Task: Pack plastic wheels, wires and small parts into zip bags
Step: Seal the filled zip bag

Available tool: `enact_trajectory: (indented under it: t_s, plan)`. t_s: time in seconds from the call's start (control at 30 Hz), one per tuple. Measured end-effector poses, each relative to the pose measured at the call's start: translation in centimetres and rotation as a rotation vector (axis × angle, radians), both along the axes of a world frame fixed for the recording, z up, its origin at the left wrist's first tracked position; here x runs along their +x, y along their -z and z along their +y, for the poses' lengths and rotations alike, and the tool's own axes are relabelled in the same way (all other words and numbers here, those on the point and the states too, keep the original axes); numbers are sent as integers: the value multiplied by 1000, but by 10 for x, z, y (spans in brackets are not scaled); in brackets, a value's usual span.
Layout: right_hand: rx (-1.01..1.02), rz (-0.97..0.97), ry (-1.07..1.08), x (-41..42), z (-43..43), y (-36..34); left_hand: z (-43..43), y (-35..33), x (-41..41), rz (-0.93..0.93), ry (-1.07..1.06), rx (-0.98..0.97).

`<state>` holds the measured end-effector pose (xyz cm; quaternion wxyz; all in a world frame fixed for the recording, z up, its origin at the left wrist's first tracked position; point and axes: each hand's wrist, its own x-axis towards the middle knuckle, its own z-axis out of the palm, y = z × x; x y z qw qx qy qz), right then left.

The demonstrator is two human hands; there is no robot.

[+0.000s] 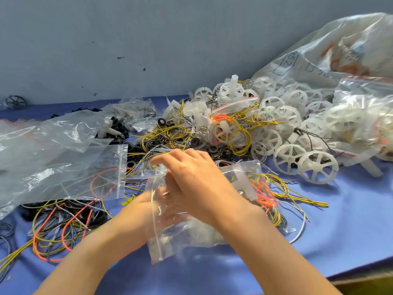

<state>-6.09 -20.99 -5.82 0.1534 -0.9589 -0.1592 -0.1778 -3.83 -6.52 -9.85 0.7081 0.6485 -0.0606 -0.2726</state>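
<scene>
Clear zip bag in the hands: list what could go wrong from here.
1. The clear plastic zip bag hangs slack between the left hand and right hand, so whatever is inside may spill out.
2. The tangled yellow and orange wires right beside it may snag and get dragged along.

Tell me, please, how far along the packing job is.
Done: several filled zip bags lie at the right. In hand: the left hand holds a clear zip bag, with the right hand at its mouth. Left: a heap of loose white wheels, tangled wires and empty bags.
</scene>
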Motion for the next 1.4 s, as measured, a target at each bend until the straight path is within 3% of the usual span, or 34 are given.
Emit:
enact_trajectory:
  t_s: [0.17,0.3,0.43,0.57,0.67,0.77,0.9,1.13,1.27,1.4]
  plan:
    - [-101,157,101,23,-10,0,29,-8,10,50,-18,-39]
    - [-56,433,32,39,-7,-2,49,-8,8,55,3,5]
    - [52,548,-66,46,-5,-3,54,-5,-3,-123,165,163]
    - [222,361,-128,47,-10,-9,56,-8,-10,-371,391,444]
    - [497,161,-80,44,-21,-19,56,-10,-3,-555,292,547]
    - [788,-51,-46,38,-39,-34,59,-19,12,-671,47,474]
    - [926,-255,-52,25,-52,-57,47,-55,26,-738,-105,312]
    - [1297,-444,-109,2,-72,-90,34,-135,19,-1209,-355,92]
    - [1352,-325,-112,5,-74,-89,24,-144,18,-1087,-394,-139]
    - [1436,-281,-36,16,-64,-74,17,-133,27,-949,-479,-117]
